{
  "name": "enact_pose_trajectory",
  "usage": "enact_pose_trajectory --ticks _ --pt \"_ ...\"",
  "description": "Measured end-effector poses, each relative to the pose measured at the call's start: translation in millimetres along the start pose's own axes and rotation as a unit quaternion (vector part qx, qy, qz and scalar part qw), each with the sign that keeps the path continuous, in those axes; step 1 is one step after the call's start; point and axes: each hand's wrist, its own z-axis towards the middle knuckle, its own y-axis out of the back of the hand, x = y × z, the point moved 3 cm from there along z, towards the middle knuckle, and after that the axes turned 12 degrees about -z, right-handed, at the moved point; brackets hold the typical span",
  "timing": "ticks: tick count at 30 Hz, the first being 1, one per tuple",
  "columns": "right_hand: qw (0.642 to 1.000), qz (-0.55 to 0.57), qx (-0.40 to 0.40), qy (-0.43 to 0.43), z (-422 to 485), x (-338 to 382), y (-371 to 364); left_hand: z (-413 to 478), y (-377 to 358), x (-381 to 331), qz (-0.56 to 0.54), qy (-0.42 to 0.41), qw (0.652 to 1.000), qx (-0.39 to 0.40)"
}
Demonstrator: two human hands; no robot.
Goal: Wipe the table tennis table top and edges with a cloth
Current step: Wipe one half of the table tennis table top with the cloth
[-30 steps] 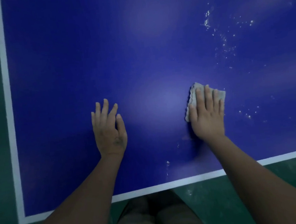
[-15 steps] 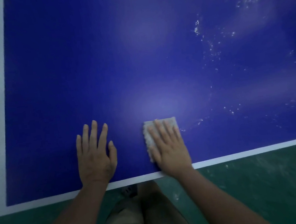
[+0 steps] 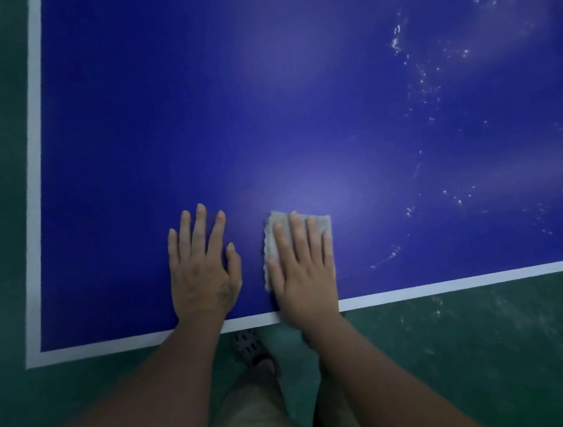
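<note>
The blue table tennis table [image 3: 195,118] with white border lines fills the head view. A small folded grey cloth [image 3: 276,224] lies flat on it near the front edge. My right hand [image 3: 304,266] presses down on the cloth with straight fingers, covering most of it. My left hand [image 3: 203,269] rests flat on the bare table just left of the cloth, fingers spread. White water droplets and streaks [image 3: 424,72] speckle the right part of the top.
The table's front edge line [image 3: 452,286] and left edge line [image 3: 36,168] meet at the near-left corner. Green floor [image 3: 492,348] lies beyond both edges. My legs and a dark shoe [image 3: 250,347] are below the front edge.
My right hand slid the cloth left and toward the front edge, ending beside my left hand. The left hand also ended up nearer the front edge. The view pulled back, showing more table.
</note>
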Motion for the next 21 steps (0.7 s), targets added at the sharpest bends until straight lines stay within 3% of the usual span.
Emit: enact_pose_trajectory --ticks 4,9,13,18,21 --pt "0.998 -0.014 -0.003 0.061 -39 -49 -11 0 0 1 0.008 0.001 1.0 0.0" --pt "0.997 -0.035 0.028 -0.065 -27 -160 -15 0 0 -1 0.007 0.0 1.0 -0.004" --pt "0.992 -0.031 0.018 -0.125 -5 -155 -16 -1 1 -3 0.017 -0.004 1.0 -0.014" --pt "0.999 -0.018 -0.005 0.044 -18 -64 -12 0 -1 -7 0.02 -0.004 1.0 -0.019" --pt "0.994 -0.004 -0.007 0.113 -38 -67 -14 -1 -4 -9 0.03 -0.003 0.999 -0.019"
